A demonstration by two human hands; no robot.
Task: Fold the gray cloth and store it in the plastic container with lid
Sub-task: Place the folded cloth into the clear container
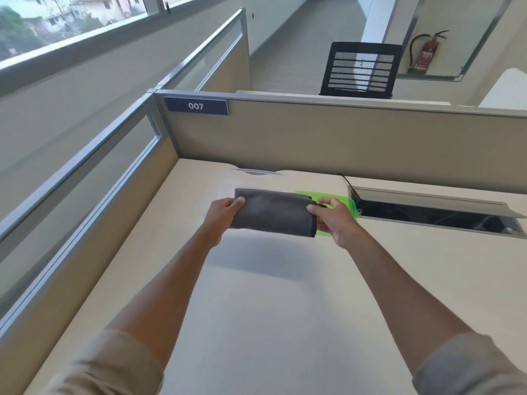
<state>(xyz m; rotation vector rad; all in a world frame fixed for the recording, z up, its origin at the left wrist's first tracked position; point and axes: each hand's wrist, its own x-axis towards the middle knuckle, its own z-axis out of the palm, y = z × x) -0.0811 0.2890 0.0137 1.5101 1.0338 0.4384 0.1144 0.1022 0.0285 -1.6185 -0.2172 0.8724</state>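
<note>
The gray cloth (pixel 273 212) is folded into a flat rectangle and held up above the white desk. My left hand (pixel 225 212) pinches its left end, my right hand (pixel 333 216) pinches its right end. Behind the cloth stands a clear plastic container (pixel 242 178), faint and mostly hidden by the cloth. A green lid (pixel 346 202) lies flat on the desk to the right of the container, partly behind my right hand.
The white desk (pixel 271 309) is bounded by beige partitions at the back (pixel 342 141) and left. An open cable tray slot (pixel 433 215) is sunk into the desk at the right. A black mesh chair (pixel 360 69) stands beyond the partition.
</note>
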